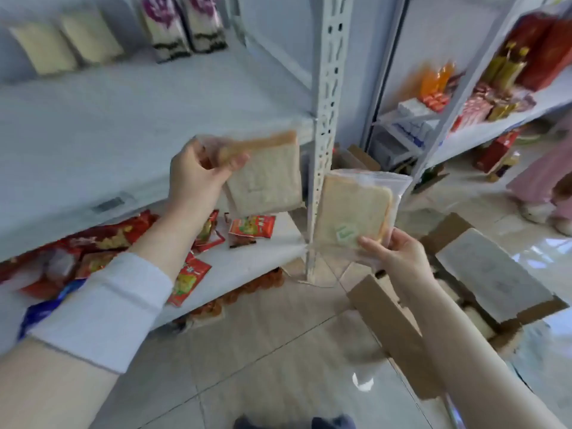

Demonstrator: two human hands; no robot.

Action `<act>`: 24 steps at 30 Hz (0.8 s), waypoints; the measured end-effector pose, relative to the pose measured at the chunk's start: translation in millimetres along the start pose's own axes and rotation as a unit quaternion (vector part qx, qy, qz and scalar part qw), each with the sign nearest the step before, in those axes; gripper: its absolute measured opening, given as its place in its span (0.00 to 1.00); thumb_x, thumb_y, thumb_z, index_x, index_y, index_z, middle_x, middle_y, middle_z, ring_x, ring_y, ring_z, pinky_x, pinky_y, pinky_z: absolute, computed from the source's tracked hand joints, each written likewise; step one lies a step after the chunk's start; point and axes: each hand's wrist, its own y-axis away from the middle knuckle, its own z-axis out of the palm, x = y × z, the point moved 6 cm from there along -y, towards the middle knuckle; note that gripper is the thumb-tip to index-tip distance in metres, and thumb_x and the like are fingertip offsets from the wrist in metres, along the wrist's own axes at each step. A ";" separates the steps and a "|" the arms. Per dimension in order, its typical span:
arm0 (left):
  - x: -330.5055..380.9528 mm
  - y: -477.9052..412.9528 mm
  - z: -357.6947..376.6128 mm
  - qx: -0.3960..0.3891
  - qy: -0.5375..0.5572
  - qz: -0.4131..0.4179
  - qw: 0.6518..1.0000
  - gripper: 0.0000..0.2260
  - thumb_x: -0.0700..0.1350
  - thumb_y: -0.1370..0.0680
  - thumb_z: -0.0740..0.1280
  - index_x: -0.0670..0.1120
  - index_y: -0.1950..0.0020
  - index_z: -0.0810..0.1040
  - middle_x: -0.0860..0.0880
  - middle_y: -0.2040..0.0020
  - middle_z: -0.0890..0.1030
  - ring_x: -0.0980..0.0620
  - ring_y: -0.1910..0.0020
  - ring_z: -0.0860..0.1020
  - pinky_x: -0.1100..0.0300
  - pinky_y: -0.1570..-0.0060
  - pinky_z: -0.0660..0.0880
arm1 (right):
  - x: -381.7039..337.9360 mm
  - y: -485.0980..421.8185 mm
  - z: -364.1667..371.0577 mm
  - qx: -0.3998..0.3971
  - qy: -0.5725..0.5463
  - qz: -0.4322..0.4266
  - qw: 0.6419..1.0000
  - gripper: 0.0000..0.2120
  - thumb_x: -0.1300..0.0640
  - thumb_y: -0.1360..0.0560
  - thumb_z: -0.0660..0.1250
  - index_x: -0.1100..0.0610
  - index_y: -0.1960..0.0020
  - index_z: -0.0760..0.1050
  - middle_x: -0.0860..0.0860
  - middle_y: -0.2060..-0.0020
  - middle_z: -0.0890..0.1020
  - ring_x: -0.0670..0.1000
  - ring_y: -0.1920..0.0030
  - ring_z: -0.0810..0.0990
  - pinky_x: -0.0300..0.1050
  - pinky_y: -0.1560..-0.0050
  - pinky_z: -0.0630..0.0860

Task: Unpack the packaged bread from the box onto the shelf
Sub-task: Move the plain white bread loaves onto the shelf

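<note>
Roughly upright: left pack [266, 181], right pack [353, 209].

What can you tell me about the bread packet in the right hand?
The bread packet is pale sliced bread with a tan crust in a clear plastic bag, whose empty top juts up to the right. A green tick mark shows near its lower edge. It is held roughly upright in the air beside the white shelf post. The right hand pinches its bottom right corner.
</note>
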 end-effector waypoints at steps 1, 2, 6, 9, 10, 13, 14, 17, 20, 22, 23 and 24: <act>4.9 -6.8 -36.6 0.022 0.000 0.008 1.000 0.11 0.48 0.34 0.76 0.57 0.61 0.75 0.58 0.62 0.77 0.70 0.67 0.75 0.76 0.63 0.70 | -18.5 1.8 28.9 -0.017 0.008 -0.016 1.000 0.12 0.58 0.33 0.74 0.58 0.52 0.79 0.51 0.59 0.85 0.48 0.59 0.84 0.40 0.58 0.81; 7.0 -13.5 -72.1 0.043 0.003 0.014 0.999 0.10 0.48 0.34 0.75 0.57 0.60 0.76 0.58 0.61 0.78 0.70 0.67 0.75 0.75 0.62 0.71 | -35.7 3.0 58.6 -0.032 0.010 -0.031 0.999 0.11 0.58 0.34 0.74 0.59 0.52 0.79 0.51 0.58 0.85 0.49 0.59 0.84 0.40 0.58 0.81; -8.0 -41.1 -195.5 0.115 0.011 0.021 0.993 0.11 0.43 0.34 0.75 0.56 0.61 0.76 0.60 0.64 0.77 0.70 0.68 0.74 0.75 0.64 0.70 | -91.6 0.7 179.8 -0.090 0.024 -0.088 0.992 0.13 0.60 0.32 0.73 0.63 0.50 0.79 0.56 0.56 0.85 0.54 0.56 0.83 0.46 0.52 0.80; -33.1 -66.8 -266.0 0.157 0.001 0.015 0.987 0.12 0.42 0.34 0.76 0.55 0.61 0.75 0.61 0.68 0.76 0.69 0.71 0.73 0.74 0.67 0.68 | -121.8 -13.0 265.1 -0.133 0.032 -0.122 0.983 0.13 0.61 0.31 0.72 0.65 0.48 0.77 0.53 0.60 0.85 0.48 0.61 0.84 0.41 0.58 0.81; -42.3 -76.8 -284.3 0.165 -0.003 0.011 0.986 0.12 0.42 0.34 0.76 0.54 0.61 0.75 0.60 0.68 0.75 0.69 0.71 0.72 0.74 0.67 0.68 | -130.3 -20.3 290.9 -0.141 0.037 -0.130 0.981 0.13 0.62 0.31 0.72 0.66 0.49 0.76 0.55 0.60 0.84 0.46 0.64 0.84 0.39 0.61 0.81; -69.6 -117.2 -324.6 0.179 -0.013 -0.003 0.984 0.12 0.43 0.33 0.76 0.54 0.60 0.74 0.57 0.64 0.76 0.64 0.67 0.74 0.70 0.63 0.70 | -155.4 -52.1 359.6 -0.150 0.041 -0.144 0.977 0.13 0.63 0.31 0.72 0.65 0.49 0.75 0.55 0.61 0.80 0.42 0.71 0.81 0.35 0.67 0.79; -79.1 -133.8 -333.7 0.181 -0.019 -0.010 0.983 0.12 0.44 0.34 0.76 0.54 0.60 0.73 0.55 0.62 0.77 0.60 0.64 0.75 0.67 0.61 0.71 | -161.8 -66.8 380.5 -0.155 0.032 -0.142 0.977 0.12 0.63 0.31 0.72 0.63 0.50 0.75 0.55 0.60 0.80 0.45 0.69 0.81 0.38 0.64 0.79; -104.8 -190.9 -350.9 0.187 -0.029 -0.016 0.982 0.12 0.46 0.34 0.76 0.54 0.61 0.73 0.51 0.59 0.78 0.52 0.59 0.76 0.58 0.56 0.73 | -179.7 -118.8 434.8 -0.145 0.034 -0.151 0.977 0.13 0.60 0.32 0.74 0.56 0.52 0.72 0.55 0.56 0.81 0.53 0.59 0.79 0.49 0.53 0.75; -128.0 -258.6 -355.7 0.185 -0.032 -0.014 0.982 0.12 0.45 0.35 0.76 0.55 0.63 0.73 0.55 0.64 0.75 0.55 0.64 0.73 0.59 0.59 0.70 | -194.9 -181.2 485.8 -0.134 0.042 -0.162 0.977 0.13 0.59 0.33 0.75 0.55 0.54 0.72 0.55 0.55 0.81 0.53 0.55 0.78 0.49 0.50 0.74; -144.2 -304.1 -357.8 0.191 -0.037 -0.019 0.981 0.13 0.44 0.34 0.76 0.55 0.65 0.72 0.57 0.68 0.72 0.60 0.68 0.70 0.64 0.64 0.68 | -202.2 -225.6 518.7 -0.129 0.045 -0.163 0.977 0.14 0.59 0.33 0.75 0.58 0.52 0.73 0.57 0.54 0.80 0.53 0.54 0.77 0.50 0.50 0.74; -152.0 -324.3 -357.5 0.192 -0.044 -0.021 0.980 0.13 0.44 0.34 0.76 0.55 0.65 0.72 0.57 0.68 0.72 0.62 0.69 0.70 0.66 0.65 0.68 | -204.9 -245.2 532.8 -0.123 0.051 -0.164 0.977 0.15 0.59 0.32 0.75 0.60 0.51 0.73 0.57 0.54 0.79 0.53 0.54 0.76 0.50 0.51 0.73; -160.2 -343.3 -357.4 0.191 -0.047 -0.022 0.980 0.12 0.44 0.33 0.76 0.55 0.64 0.72 0.56 0.67 0.73 0.62 0.69 0.71 0.67 0.64 0.68 | -207.6 -262.7 545.8 -0.115 0.058 -0.168 0.977 0.15 0.58 0.32 0.74 0.62 0.50 0.73 0.57 0.55 0.79 0.52 0.55 0.75 0.49 0.53 0.72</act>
